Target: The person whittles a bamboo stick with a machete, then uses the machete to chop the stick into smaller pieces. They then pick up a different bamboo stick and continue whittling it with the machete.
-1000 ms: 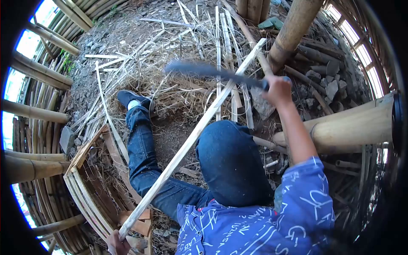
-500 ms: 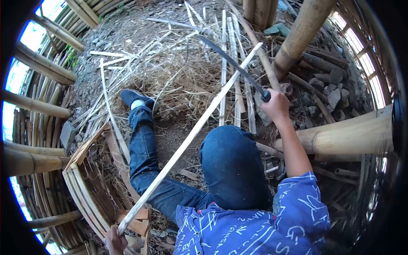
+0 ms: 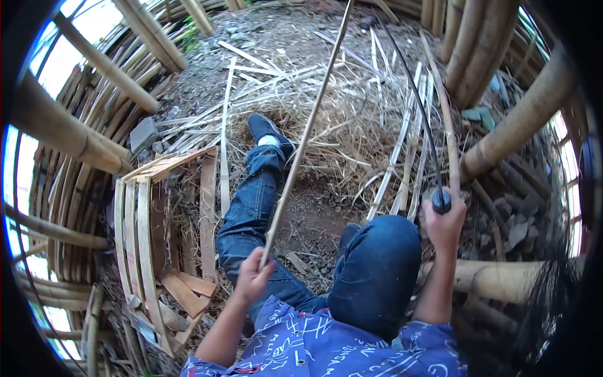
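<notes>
My left hand (image 3: 254,275) grips the lower end of a long, thin bamboo strip (image 3: 308,129), which rises steeply past the top edge of the view. In my right hand (image 3: 445,217) is a machete with a black handle (image 3: 441,201). Its long dark blade (image 3: 422,103) points up and forward, edge-on and apart from the strip. Both hands are closed. My bent knee (image 3: 380,264) lies between the hands, and the other leg (image 3: 254,207) stretches forward beside the strip.
Pale strips (image 3: 402,151) and fibre shavings (image 3: 345,147) litter the dirt ground. A slatted wooden crate (image 3: 135,239) stands at the left. Thick bamboo poles (image 3: 521,132) rise on both sides. Stones (image 3: 518,232) lie at the right, and a grey block (image 3: 143,135) at the left.
My left hand has come up and inward, turning the strip from diagonal to nearly upright. The machete has swung away from the strip, its blade now more upright. The view has shifted left.
</notes>
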Tool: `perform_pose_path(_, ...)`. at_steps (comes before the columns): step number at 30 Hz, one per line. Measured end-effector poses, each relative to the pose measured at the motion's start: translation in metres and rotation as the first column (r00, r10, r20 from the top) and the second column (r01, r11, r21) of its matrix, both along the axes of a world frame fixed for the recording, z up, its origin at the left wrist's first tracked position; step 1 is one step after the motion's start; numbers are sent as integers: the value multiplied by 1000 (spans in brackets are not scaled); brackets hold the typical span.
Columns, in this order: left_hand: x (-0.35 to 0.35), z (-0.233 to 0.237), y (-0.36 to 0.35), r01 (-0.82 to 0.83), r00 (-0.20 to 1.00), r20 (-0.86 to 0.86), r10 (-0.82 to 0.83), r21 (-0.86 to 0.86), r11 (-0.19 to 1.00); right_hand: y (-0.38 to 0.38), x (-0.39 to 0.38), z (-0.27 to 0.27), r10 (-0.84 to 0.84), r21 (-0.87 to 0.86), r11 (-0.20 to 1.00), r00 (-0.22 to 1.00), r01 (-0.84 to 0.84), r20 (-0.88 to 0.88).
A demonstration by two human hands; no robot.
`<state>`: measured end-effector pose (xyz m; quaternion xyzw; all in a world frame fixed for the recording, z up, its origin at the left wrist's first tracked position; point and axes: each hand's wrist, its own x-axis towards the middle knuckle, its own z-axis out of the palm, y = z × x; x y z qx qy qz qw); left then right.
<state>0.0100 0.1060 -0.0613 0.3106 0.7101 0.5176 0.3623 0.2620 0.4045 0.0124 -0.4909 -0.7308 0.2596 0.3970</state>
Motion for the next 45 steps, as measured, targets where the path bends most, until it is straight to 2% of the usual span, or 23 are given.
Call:
perform_pose_path(1, 9, 1, 16, 30, 990, 140, -34, 33, 999, -4, -2, 9, 17, 38, 999, 1000, -18, 13)
perform_pose_path(2, 23, 9, 33, -15, 918, 396, -34, 120, 993, -7, -4, 18, 47, 81, 995, 998, -50, 33)
perform_pose_path(3, 30, 14, 45, 0, 848, 525, -73, 138, 990, -10, -7, 28, 78, 122, 989, 995, -84, 56)
perform_pose_path(5, 43, 24, 63, 28, 727, 653, -213, 282, 959, -14, -8, 39, 106, 115, 987, 990, -117, 93)
perform_pose_path(6, 41, 29, 68, -7, 722, 663, -200, 296, 955, -16, -9, 43, 112, 148, 980, 986, -130, 122)
perform_pose_path(8, 35, 38, 72, 8, 360, 812, -458, 489, 872, -19, -9, 44, 139, 183, 968, 976, -169, 165)
perform_pose_path(9, 31, 41, 73, -18, 362, 814, -455, 494, 869, -19, -9, 39, 142, 181, 969, 977, -170, 158)
perform_pose_path(11, 25, 43, 72, -74, 195, 841, -504, 525, 848, -19, -9, 30, 164, 173, 966, 974, -190, 155)
perform_pose_path(12, 22, 41, 69, -90, 181, 867, -465, 485, 870, -19, -8, 26, 139, 167, 972, 975, -168, 172)
perform_pose_path(13, 22, 38, 67, -106, 184, 871, -455, 478, 872, -19, -7, 24, 112, 159, 977, 976, -143, 189)
perform_pose_path(16, 23, 25, 66, -147, 169, 956, -242, 267, 952, -16, -2, 22, 91, 114, 986, 968, -120, 233)
perform_pose_path(20, 27, -6, 74, -112, 192, 977, -94, 117, 987, -12, 8, 19, 72, 57, 994, 958, -91, 277)
perform_pose_path(24, 30, -36, 82, -59, 242, 967, -84, 101, 993, -11, 11, 21, 76, 64, 993, 938, -103, 338)
perform_pose_path(29, 30, -67, 88, -59, 356, 932, 71, -53, 997, -9, 13, 20, 66, 125, 985, 930, -118, 362)
perform_pose_path(35, 30, -102, 73, -10, 340, 936, 87, -89, 996, -10, 8, 30, 90, -2, 996, 935, -95, 343)
perform_pose_path(37, 31, -104, 69, -3, 356, 929, 98, -104, 995, -9, 10, 28, 73, 142, 980, 923, -136, 378)
perform_pose_path(40, 29, -108, 63, -2, 409, 897, 168, -183, 983, -8, 8, 32, 88, 78, 989, 930, -124, 358)
perform_pose_path(43, 29, -111, 61, -22, 510, 824, 247, -274, 961, -8, 8, 34, 74, 119, 984, 917, -130, 392)
perform_pose_path(45, 28, -128, 56, -22, 536, 805, 254, -287, 958, -8, 8, 35, 74, 116, 985, 925, -126, 374)
